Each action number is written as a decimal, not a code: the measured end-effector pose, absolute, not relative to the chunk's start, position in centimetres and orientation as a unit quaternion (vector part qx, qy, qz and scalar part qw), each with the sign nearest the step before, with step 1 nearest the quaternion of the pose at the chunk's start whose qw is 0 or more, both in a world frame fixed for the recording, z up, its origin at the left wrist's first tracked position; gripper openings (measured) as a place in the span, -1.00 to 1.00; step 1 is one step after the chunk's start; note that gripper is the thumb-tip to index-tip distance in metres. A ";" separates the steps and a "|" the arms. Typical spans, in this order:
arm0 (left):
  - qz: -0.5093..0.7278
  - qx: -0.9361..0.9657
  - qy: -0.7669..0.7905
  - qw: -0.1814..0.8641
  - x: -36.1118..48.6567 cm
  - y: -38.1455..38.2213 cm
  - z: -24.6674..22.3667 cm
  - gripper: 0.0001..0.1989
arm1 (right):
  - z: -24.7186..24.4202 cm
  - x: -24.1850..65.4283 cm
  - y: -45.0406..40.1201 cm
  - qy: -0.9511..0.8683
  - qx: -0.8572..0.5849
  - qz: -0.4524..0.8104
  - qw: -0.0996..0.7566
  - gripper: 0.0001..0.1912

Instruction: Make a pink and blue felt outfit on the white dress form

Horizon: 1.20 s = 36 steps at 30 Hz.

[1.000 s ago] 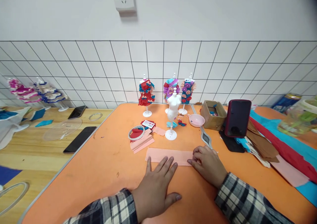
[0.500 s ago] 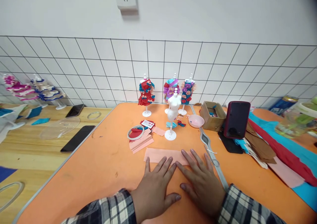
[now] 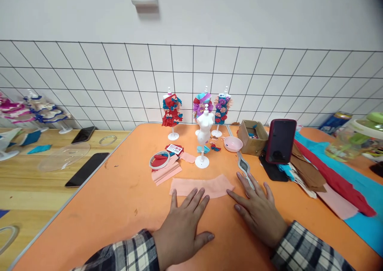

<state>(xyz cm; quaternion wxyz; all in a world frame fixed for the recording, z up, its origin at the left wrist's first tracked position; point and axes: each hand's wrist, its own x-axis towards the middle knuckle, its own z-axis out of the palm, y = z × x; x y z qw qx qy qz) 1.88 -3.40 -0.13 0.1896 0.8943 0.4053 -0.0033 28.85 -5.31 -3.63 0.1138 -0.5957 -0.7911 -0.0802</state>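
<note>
A pink fabric strip (image 3: 206, 186) lies flat on the orange table (image 3: 119, 207). My left hand (image 3: 184, 223) is spread, its fingertips on the strip's lower left edge. My right hand (image 3: 260, 211) is also spread; its index fingertip touches the strip's right corner, and other fingers rest over the handle end of the grey tool (image 3: 243, 165). Behind the strip stands a bare white mannequin (image 3: 205, 131). To its left, a tape roll (image 3: 159, 160) sits on folded pink (image 3: 167, 173) and red fabric.
Three dressed mannequins (image 3: 172, 113) stand by the wall. A pink dish (image 3: 233, 144), cardboard box (image 3: 253, 139) and upright phone (image 3: 280, 141) are right of centre. Fabric lengths (image 3: 338, 175) cover the far right. Another phone (image 3: 87, 169) lies on the wooden surface at left.
My right hand has moved right, off most of the strip and onto the grey tool's end. The strip's right end now shows. The view has shifted slightly.
</note>
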 end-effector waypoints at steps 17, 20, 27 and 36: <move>-0.005 0.895 0.404 0.188 1.7 -3.5 0.0 -0.25 | -2.4 30.1 -0.4 -0.760 -0.615 0.149 0.148 -0.75; -0.001 0.896 0.404 0.184 1.7 -3.5 0.0 -0.25 | -1.8 30.0 0.0 -0.775 -0.599 0.156 0.127 -0.75; -0.004 0.900 0.397 0.181 1.8 -3.5 0.3 -0.26 | -0.1 28.9 0.1 -0.791 -0.597 0.106 0.079 -0.77; 0.017 0.907 0.385 0.170 1.8 -3.2 0.4 -0.24 | -1.7 30.2 -0.6 -0.767 -0.624 0.062 0.133 -0.81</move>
